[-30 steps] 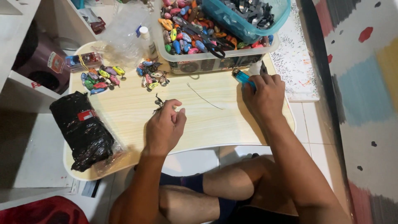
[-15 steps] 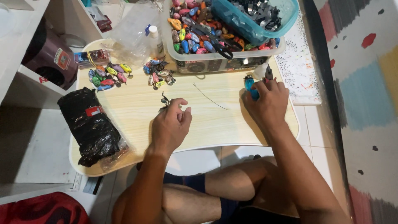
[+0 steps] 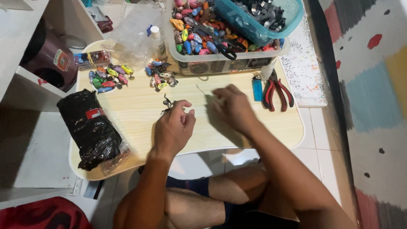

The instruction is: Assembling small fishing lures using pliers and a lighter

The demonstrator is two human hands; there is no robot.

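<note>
Head view: your left hand [image 3: 173, 129] pinches what looks like a small dark hook [image 3: 166, 103] mid-counter [image 3: 140, 106]. Your right hand [image 3: 233, 108], fingers curled, seems to pinch a thin wire [image 3: 200, 89]; blur hides the grip. Lighter [image 3: 257, 87] and pliers [image 3: 276, 89] lie right.

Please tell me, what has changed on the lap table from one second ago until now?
The right hand let go of the blue lighter, which now lies beside the red pliers, and moved left toward the left hand. The left hand stayed near the small dark piece. The black bag and clear bin did not move.
</note>
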